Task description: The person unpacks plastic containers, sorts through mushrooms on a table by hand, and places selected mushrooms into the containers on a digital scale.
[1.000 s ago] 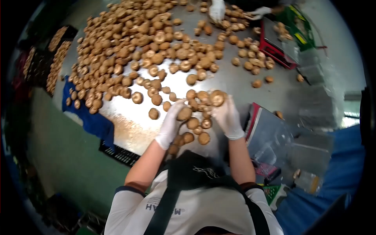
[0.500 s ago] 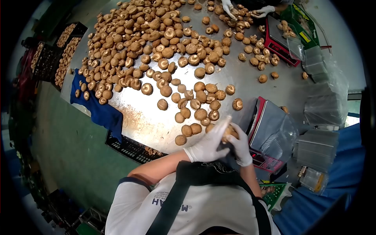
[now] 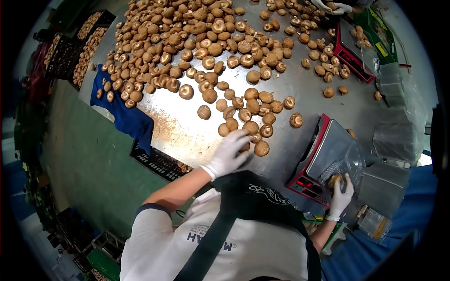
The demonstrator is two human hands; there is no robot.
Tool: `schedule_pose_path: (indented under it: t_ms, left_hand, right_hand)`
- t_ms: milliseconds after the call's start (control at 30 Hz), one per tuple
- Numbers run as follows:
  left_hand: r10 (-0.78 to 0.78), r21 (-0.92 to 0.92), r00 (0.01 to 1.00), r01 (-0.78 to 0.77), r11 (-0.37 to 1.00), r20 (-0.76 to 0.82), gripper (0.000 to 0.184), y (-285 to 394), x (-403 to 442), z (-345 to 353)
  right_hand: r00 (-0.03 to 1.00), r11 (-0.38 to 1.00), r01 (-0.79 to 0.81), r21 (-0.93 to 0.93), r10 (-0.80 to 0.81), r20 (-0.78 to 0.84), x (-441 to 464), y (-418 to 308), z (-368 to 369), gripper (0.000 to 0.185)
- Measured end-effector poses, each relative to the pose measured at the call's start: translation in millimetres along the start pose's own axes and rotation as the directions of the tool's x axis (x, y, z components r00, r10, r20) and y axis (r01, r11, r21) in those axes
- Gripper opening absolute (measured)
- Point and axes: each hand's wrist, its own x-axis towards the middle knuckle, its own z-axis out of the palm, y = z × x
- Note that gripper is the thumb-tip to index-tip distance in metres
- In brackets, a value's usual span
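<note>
My left hand (image 3: 228, 153), in a white glove, reaches over the near edge of a cluster of brown mushrooms (image 3: 252, 106). Its fingers are apart and curved, with the tips beside a partly covered mushroom (image 3: 244, 147). On the right, my gloved right hand (image 3: 341, 195) has its fingers around a mushroom (image 3: 334, 181) at the near end of a clear plastic tray (image 3: 349, 164). That tray lies on the grey plate of a red scale (image 3: 307, 182) with a lit display. The hand hides part of the mushroom.
A large mushroom heap (image 3: 173, 42) covers the far left of the metal table (image 3: 183, 133). A blue cloth (image 3: 133, 122) hangs over the left edge, above a black crate (image 3: 157, 161). Stacked clear trays (image 3: 384, 185) stand at right. Another person's gloved hands (image 3: 340, 8) work near a second scale (image 3: 349, 58).
My hands were together holding mushrooms in front of me. Now they are apart: the left has gone to the cluster, the right to the tray on the scale with a mushroom. The view has shifted.
</note>
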Motion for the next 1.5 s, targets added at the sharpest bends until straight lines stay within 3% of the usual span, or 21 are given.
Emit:
schedule_pose_path:
  t_ms: [67,133,267,333,400,467,533,600,800,900,933,967,1067,1100,1133,1200,1267,1300,1400,1433,1500]
  left_hand:
    - [-0.053,0.041,0.989,0.059,0.997,-0.135,0.037,-20,3,-9]
    - [-0.035,0.133,0.977,0.064,0.989,-0.209,0.037,-29,26,-19]
    - [0.094,0.193,0.990,-0.072,0.978,-0.109,0.050,-27,100,-8]
    - [0.042,0.399,0.998,-0.016,0.917,-0.057,0.061,-38,130,16]
    - [-0.053,0.516,0.998,0.029,0.856,0.032,0.069,-54,145,35]
    - [-0.086,0.478,0.992,0.032,0.878,0.091,0.067,-53,150,30]
    - [-0.142,0.460,0.972,0.040,0.887,0.187,0.066,-52,151,20]
    - [-0.108,0.469,0.975,0.004,0.883,0.195,0.065,-54,145,14]
    - [-0.028,0.346,0.969,-0.061,0.936,0.247,0.067,-66,108,-12]
    - [-0.131,0.222,0.956,0.072,0.972,0.263,0.067,-51,96,-27]
    - [-0.146,0.214,0.955,0.091,0.973,0.259,0.066,-50,91,-30]
    - [-0.161,0.206,0.953,0.109,0.973,0.255,0.065,-49,87,-33]
    - [-0.064,0.419,0.985,-0.011,0.908,0.163,0.067,-49,72,-31]
    - [-0.176,0.415,0.959,0.070,0.907,0.223,0.068,-39,71,-36]
    - [-0.150,0.413,0.969,0.058,0.909,0.194,0.070,-38,67,-35]
    - [-0.109,0.413,0.986,0.046,0.910,0.130,0.073,-38,52,-34]
    - [-0.114,0.407,0.991,0.074,0.911,0.074,0.073,-39,34,-37]
    - [-0.108,0.409,0.994,0.090,0.908,0.020,0.073,-39,22,-38]
    - [-0.139,0.338,0.979,0.183,0.923,-0.151,0.077,-40,-19,-45]
    - [-0.151,0.298,0.967,0.208,0.932,-0.203,0.083,-41,-35,-45]
    - [-0.195,0.232,0.944,0.259,0.938,-0.267,0.101,-51,-71,-34]
  right_hand:
    - [0.987,0.986,0.040,0.164,-0.013,-0.163,11,-23,-5,0.029]
    - [0.982,0.898,0.098,0.429,-0.016,-0.190,22,-74,5,0.029]
    - [0.978,0.817,0.085,0.570,-0.177,0.108,60,-150,90,0.035]
    - [0.942,0.777,0.231,0.586,-0.330,0.066,87,-145,167,0.041]
    - [0.939,0.914,0.250,0.320,-0.309,0.149,107,-146,224,0.047]
    - [0.919,0.945,0.319,0.075,-0.328,0.218,98,-155,256,0.046]
    - [0.816,0.891,0.398,0.218,-0.453,0.360,91,-171,254,0.041]
    - [0.738,0.817,0.576,0.028,-0.534,0.413,64,-193,247,0.049]
    - [0.718,0.836,0.349,0.424,-0.529,0.453,32,-188,242,0.042]
    - [0.817,0.702,-0.026,0.712,-0.396,0.419,34,-184,215,0.035]
    - [0.822,0.745,0.348,0.569,-0.534,0.197,45,-177,202,0.034]
    - [0.864,0.796,0.443,0.412,-0.501,0.040,53,-158,211,0.034]
    - [0.871,0.846,0.492,0.205,-0.481,-0.101,67,-122,227,0.031]
    - [0.863,0.849,0.497,0.180,-0.505,-0.003,59,-111,237,0.031]
    - [0.848,0.849,0.505,0.156,-0.522,0.095,52,-103,241,0.031]
    - [0.810,0.847,0.279,0.453,-0.461,0.363,35,-111,226,0.030]
    - [0.703,0.764,0.332,0.553,-0.592,0.395,16,-116,216,0.031]
    - [0.673,0.749,0.403,0.526,-0.632,0.383,14,-131,198,0.035]
    - [0.777,0.818,0.467,0.337,-0.561,0.285,22,-110,182,0.044]
    - [0.800,0.846,0.505,0.174,-0.534,0.274,26,-97,181,0.055]
    - [0.821,0.911,0.410,-0.044,-0.348,0.453,24,-90,176,0.073]
